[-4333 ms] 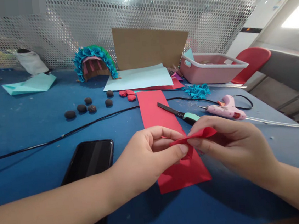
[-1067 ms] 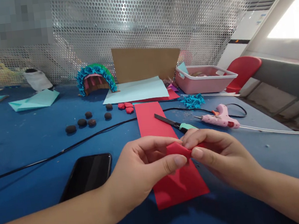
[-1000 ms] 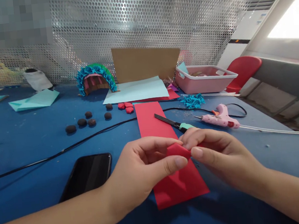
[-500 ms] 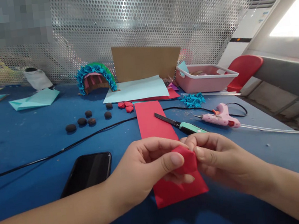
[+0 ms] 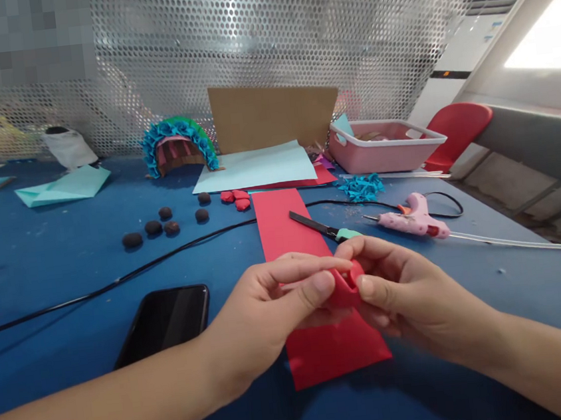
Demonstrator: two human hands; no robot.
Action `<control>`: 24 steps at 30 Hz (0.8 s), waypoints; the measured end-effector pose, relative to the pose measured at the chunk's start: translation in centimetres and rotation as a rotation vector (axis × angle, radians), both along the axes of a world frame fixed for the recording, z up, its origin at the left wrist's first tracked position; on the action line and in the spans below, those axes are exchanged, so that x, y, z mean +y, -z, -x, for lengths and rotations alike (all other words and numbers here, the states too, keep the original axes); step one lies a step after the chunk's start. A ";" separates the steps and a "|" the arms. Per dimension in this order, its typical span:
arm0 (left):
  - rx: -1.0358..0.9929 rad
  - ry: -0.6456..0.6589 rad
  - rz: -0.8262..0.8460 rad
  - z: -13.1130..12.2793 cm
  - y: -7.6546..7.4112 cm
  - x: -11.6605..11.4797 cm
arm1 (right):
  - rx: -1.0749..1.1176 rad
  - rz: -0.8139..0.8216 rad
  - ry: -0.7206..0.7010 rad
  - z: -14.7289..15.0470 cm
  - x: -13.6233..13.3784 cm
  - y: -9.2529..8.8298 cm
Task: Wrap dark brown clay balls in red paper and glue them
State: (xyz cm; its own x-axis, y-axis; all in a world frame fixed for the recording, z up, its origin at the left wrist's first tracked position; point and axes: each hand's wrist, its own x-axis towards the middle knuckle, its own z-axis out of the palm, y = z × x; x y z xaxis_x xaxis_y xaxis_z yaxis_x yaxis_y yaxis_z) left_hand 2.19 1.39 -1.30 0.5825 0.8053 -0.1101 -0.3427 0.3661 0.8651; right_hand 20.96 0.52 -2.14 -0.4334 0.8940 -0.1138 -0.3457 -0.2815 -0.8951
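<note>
Between my two hands is a small folded piece of red paper (image 5: 343, 291), bent into a cupped shape with an opening toward the right. My left hand (image 5: 282, 300) pinches its left side between thumb and fingers. At its right edge, my right hand (image 5: 403, 287) grips it with thumb and forefinger. Below them a long strip of red paper (image 5: 340, 351) lies on the blue table. A utility knife (image 5: 315, 225) with a black blade and mint handle rests across the strip, its handle partly hidden by my right hand.
A black phone (image 5: 167, 322) lies left of my hands. Several dark pebbles (image 5: 153, 228) and small red wrapped lumps (image 5: 235, 198) sit further back. At right are a pink glue gun (image 5: 414, 217) and blue paper scraps (image 5: 362, 188). A black cord (image 5: 165, 257) crosses the table.
My fingers have turned and folded the red paper piece; its flat face now shows as a curled, open fold. My right hand has shifted slightly left and covers more of the knife handle.
</note>
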 end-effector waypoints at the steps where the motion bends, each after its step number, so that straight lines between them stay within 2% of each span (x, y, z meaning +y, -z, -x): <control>1: 0.038 -0.026 -0.042 0.0 0.1 0.0 | -0.018 -0.052 0.028 -0.1 0.1 0.0; 5: 0.183 -0.131 -0.164 0.1 0.3 0.2 | -0.129 -0.265 0.120 -0.4 0.4 0.0; 10: 0.206 -0.115 -0.066 0.0 0.3 0.2 | -0.374 -0.632 0.250 0.1 0.2 0.2; 14: 0.306 -0.085 -0.035 -0.1 0.3 0.2 | -0.564 -0.718 0.376 0.4 -0.6 0.5; 19: 0.298 -0.021 -0.002 0.0 0.4 0.2 | -0.688 -0.940 0.399 0.0 -0.9 0.6; 24: 0.276 0.008 -0.074 0.1 0.6 0.0 | -0.817 -1.185 0.335 -0.1 -0.6 -0.4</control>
State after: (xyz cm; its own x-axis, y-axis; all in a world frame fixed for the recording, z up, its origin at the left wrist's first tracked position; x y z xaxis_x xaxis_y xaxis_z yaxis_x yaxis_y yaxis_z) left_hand 2.08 1.40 -1.92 0.5448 0.8128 -0.2061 -0.0881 0.3000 0.9499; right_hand 21.08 -0.08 -1.72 -0.3689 0.6812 0.6324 0.4566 0.7254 -0.5151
